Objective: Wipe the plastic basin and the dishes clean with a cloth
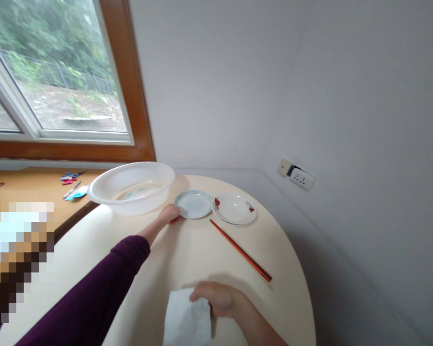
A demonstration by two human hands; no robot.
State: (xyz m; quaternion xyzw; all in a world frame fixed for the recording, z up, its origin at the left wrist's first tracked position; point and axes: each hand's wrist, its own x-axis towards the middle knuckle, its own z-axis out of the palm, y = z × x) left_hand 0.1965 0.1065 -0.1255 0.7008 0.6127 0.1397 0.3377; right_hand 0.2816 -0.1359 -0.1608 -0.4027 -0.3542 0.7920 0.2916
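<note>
My left hand (pixel 170 212) reaches out to the left rim of a small pale plate (pixel 194 204) with a faint blue pattern. Its fingers look curled and are mostly hidden; a bit of something red (pixel 175 219) shows beneath them. My right hand (pixel 218 297), low in the view, pinches a white cloth or paper napkin (pixel 187 318) that hangs to its left. Right of the plate, almost touching it, sits a white bowl (pixel 234 209) with red flower decorations. Several chopsticks (pixel 241 251), red, dark and pale, lie side by side below the bowl.
A large translucent plastic basin (pixel 133 188) stands at the back left of the round cream table (pixel 155 274). On a wooden desk (pixel 43 185) to the left lie scissors, a pen and small coloured items. Walls stand behind and right, with a power socket (pixel 302 178).
</note>
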